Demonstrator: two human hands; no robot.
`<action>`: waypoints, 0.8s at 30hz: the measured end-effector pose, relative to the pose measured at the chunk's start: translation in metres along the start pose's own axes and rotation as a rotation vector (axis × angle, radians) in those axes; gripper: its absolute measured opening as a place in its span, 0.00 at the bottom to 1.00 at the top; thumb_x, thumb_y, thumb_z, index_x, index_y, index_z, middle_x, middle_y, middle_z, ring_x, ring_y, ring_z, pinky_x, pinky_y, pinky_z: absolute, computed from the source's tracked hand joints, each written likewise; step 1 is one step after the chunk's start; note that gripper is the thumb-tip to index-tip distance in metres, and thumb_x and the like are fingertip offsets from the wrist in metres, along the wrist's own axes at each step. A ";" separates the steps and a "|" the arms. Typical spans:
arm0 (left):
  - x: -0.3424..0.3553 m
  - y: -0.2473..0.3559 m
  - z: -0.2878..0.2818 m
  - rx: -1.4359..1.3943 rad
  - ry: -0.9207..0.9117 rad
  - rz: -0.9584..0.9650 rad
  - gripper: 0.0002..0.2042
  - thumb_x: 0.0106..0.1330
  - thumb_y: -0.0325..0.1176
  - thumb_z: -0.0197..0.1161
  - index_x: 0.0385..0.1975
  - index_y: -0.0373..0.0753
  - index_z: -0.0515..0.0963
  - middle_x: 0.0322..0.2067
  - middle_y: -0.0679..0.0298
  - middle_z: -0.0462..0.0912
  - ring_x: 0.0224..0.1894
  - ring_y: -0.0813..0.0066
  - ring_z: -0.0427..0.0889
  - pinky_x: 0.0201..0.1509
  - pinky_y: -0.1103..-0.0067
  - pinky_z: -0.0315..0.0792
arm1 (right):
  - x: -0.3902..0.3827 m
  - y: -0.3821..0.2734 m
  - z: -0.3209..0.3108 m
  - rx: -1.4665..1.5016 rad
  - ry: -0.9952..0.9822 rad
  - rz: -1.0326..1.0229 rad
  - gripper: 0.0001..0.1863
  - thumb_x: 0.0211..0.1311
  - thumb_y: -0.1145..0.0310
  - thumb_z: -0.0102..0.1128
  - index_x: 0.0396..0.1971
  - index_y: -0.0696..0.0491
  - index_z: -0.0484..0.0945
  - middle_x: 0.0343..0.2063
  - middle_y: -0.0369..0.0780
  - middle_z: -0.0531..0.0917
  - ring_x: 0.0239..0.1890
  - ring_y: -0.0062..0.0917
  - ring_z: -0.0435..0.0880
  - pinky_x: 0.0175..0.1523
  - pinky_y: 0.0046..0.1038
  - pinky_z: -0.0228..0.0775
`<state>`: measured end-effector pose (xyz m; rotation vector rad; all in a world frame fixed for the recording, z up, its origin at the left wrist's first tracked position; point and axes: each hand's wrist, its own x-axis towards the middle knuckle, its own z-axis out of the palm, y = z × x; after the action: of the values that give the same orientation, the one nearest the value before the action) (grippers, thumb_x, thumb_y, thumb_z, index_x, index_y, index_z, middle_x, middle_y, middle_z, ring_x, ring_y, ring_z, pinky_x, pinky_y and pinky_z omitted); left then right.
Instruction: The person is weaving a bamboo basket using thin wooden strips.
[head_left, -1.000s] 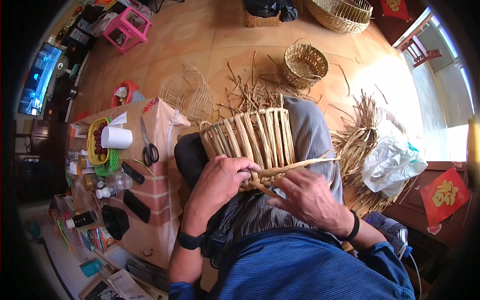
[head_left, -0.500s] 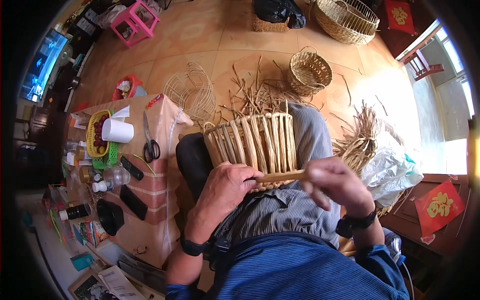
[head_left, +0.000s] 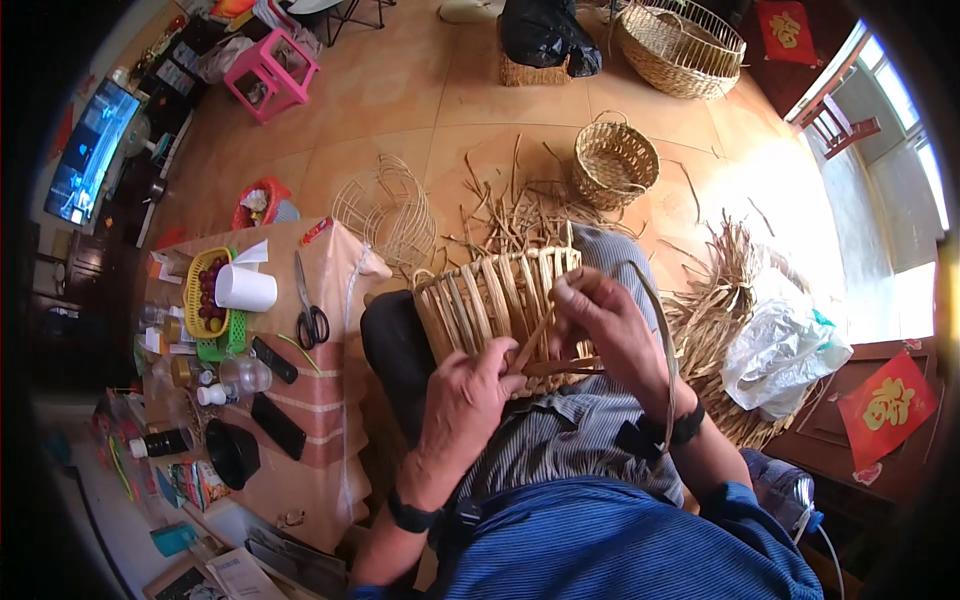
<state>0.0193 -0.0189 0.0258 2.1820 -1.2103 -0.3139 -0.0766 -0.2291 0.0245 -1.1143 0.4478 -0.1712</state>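
A part-woven basket [head_left: 480, 305] with upright, spaced straw-coloured strands lies tilted on my lap. At its lower edge my left hand [head_left: 465, 395] pinches a flat brown plant-fibre strip [head_left: 537, 337] between thumb and fingers. My right hand [head_left: 612, 328] is closed on the same strip further up, in front of the basket's right side. Between the hands it runs slanting and taut. Another length of strip lies along the basket's lower edge, under my right hand. A long greenish strand [head_left: 660, 310] loops from beside my right hand down over the wrist.
On the floor ahead are a finished-looking round basket [head_left: 615, 165], a wire frame [head_left: 385, 210] and scattered dry stalks [head_left: 510, 215]. A fibre bundle [head_left: 725, 270] and a plastic bag [head_left: 785, 345] lie right. The table at left holds scissors [head_left: 312, 322], phones and a paper roll [head_left: 246, 288].
My right hand has moved up and left from the lower edge, drawing the strip upward. The long strand now loops over my right wrist. The view has shifted slightly.
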 end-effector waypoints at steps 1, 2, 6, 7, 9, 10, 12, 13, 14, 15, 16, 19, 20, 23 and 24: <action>-0.005 0.002 0.002 0.066 0.036 0.053 0.26 0.62 0.32 0.81 0.60 0.39 0.81 0.36 0.54 0.91 0.40 0.54 0.89 0.48 0.62 0.80 | 0.008 -0.003 0.001 0.031 0.027 -0.008 0.17 0.87 0.57 0.60 0.50 0.59 0.77 0.31 0.36 0.84 0.31 0.22 0.90 0.36 0.25 0.84; -0.009 0.005 0.001 0.131 0.009 0.156 0.34 0.62 0.33 0.81 0.67 0.34 0.73 0.38 0.51 0.89 0.41 0.53 0.88 0.51 0.63 0.78 | 0.013 -0.005 0.006 -0.025 0.066 -0.033 0.17 0.87 0.57 0.59 0.48 0.59 0.78 0.31 0.37 0.85 0.32 0.24 0.91 0.37 0.26 0.85; -0.013 0.020 0.010 0.534 -0.077 0.224 0.29 0.69 0.31 0.72 0.67 0.23 0.73 0.38 0.52 0.85 0.41 0.58 0.87 0.55 0.67 0.76 | 0.047 0.004 0.007 -0.291 -0.068 -0.173 0.16 0.83 0.61 0.62 0.46 0.62 0.81 0.32 0.41 0.89 0.32 0.27 0.92 0.36 0.28 0.84; -0.012 0.024 0.012 0.667 -0.113 0.247 0.27 0.70 0.31 0.68 0.66 0.24 0.74 0.38 0.53 0.85 0.41 0.63 0.87 0.55 0.69 0.75 | 0.050 0.001 0.009 -0.418 -0.088 -0.204 0.15 0.81 0.62 0.63 0.46 0.61 0.81 0.30 0.41 0.89 0.31 0.27 0.92 0.36 0.30 0.84; -0.010 0.033 0.010 0.935 -0.185 0.290 0.22 0.73 0.31 0.60 0.64 0.25 0.77 0.40 0.56 0.87 0.40 0.71 0.87 0.54 0.72 0.74 | 0.057 -0.009 0.015 -0.673 -0.127 -0.269 0.12 0.78 0.65 0.65 0.46 0.60 0.81 0.26 0.41 0.88 0.30 0.28 0.91 0.36 0.33 0.83; -0.009 0.036 0.008 0.942 -0.206 0.290 0.20 0.72 0.30 0.60 0.61 0.26 0.79 0.39 0.57 0.86 0.39 0.72 0.87 0.54 0.73 0.73 | 0.058 -0.008 0.016 -0.760 -0.126 -0.304 0.09 0.73 0.67 0.65 0.43 0.58 0.82 0.23 0.46 0.85 0.28 0.38 0.90 0.35 0.39 0.81; -0.007 0.040 0.005 0.960 -0.250 0.285 0.17 0.72 0.30 0.60 0.56 0.28 0.82 0.37 0.58 0.85 0.37 0.74 0.86 0.53 0.73 0.73 | 0.059 -0.015 0.017 -0.972 -0.177 -0.494 0.08 0.73 0.67 0.65 0.40 0.57 0.82 0.24 0.48 0.85 0.29 0.44 0.89 0.34 0.42 0.78; -0.007 0.040 0.005 0.907 -0.258 0.284 0.16 0.72 0.30 0.60 0.54 0.29 0.83 0.36 0.59 0.85 0.37 0.73 0.85 0.53 0.73 0.73 | 0.059 -0.019 0.017 -1.075 -0.205 -0.592 0.08 0.73 0.67 0.64 0.39 0.56 0.81 0.25 0.49 0.85 0.29 0.47 0.89 0.34 0.44 0.77; -0.006 0.041 0.006 0.852 -0.265 0.281 0.15 0.71 0.30 0.60 0.52 0.30 0.84 0.35 0.59 0.85 0.36 0.73 0.85 0.53 0.72 0.73 | 0.054 -0.021 0.014 -1.218 -0.195 -0.722 0.07 0.71 0.68 0.63 0.38 0.56 0.80 0.25 0.51 0.84 0.31 0.52 0.87 0.33 0.49 0.74; -0.008 0.039 0.004 0.815 -0.270 0.267 0.14 0.71 0.30 0.60 0.51 0.31 0.84 0.34 0.60 0.84 0.35 0.72 0.85 0.53 0.72 0.73 | 0.051 -0.021 0.014 -1.298 -0.187 -0.682 0.06 0.71 0.68 0.62 0.38 0.55 0.80 0.25 0.51 0.84 0.31 0.52 0.87 0.33 0.49 0.74; -0.012 0.037 0.007 0.803 -0.218 0.275 0.14 0.70 0.31 0.60 0.50 0.33 0.84 0.35 0.59 0.85 0.37 0.72 0.85 0.53 0.71 0.74 | 0.049 -0.020 0.017 -1.363 -0.183 -0.654 0.06 0.71 0.68 0.62 0.39 0.55 0.80 0.25 0.50 0.83 0.31 0.52 0.87 0.33 0.50 0.74; -0.033 0.005 0.026 0.474 0.092 0.378 0.19 0.68 0.27 0.56 0.56 0.28 0.82 0.45 0.53 0.85 0.49 0.55 0.86 0.67 0.56 0.72 | 0.052 0.003 0.030 -1.450 -0.109 -0.691 0.07 0.70 0.69 0.61 0.43 0.53 0.79 0.25 0.49 0.83 0.30 0.53 0.86 0.33 0.50 0.73; -0.032 0.004 0.028 0.389 -0.035 0.311 0.18 0.68 0.27 0.55 0.54 0.28 0.83 0.45 0.52 0.85 0.50 0.53 0.86 0.68 0.54 0.71 | 0.051 0.012 0.026 -1.448 -0.064 -0.744 0.07 0.70 0.69 0.62 0.44 0.52 0.78 0.25 0.49 0.83 0.30 0.54 0.86 0.33 0.51 0.73; -0.019 0.003 0.035 0.322 -0.249 0.119 0.17 0.66 0.25 0.56 0.51 0.30 0.85 0.45 0.49 0.85 0.50 0.51 0.87 0.69 0.54 0.71 | 0.042 0.008 0.037 -1.452 -0.009 -0.476 0.08 0.72 0.69 0.63 0.46 0.51 0.76 0.26 0.50 0.85 0.30 0.54 0.87 0.33 0.52 0.75; -0.013 0.008 0.030 0.324 -0.258 0.088 0.18 0.63 0.23 0.59 0.52 0.30 0.85 0.43 0.48 0.84 0.49 0.49 0.86 0.65 0.55 0.72 | 0.045 0.017 0.030 -1.409 0.050 -0.477 0.09 0.72 0.68 0.65 0.45 0.52 0.76 0.26 0.50 0.85 0.31 0.54 0.87 0.33 0.52 0.75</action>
<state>-0.0073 -0.0229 0.0061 2.4071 -1.5887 -0.3948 -0.0252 -0.2131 0.0086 -2.6076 0.3043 -0.3127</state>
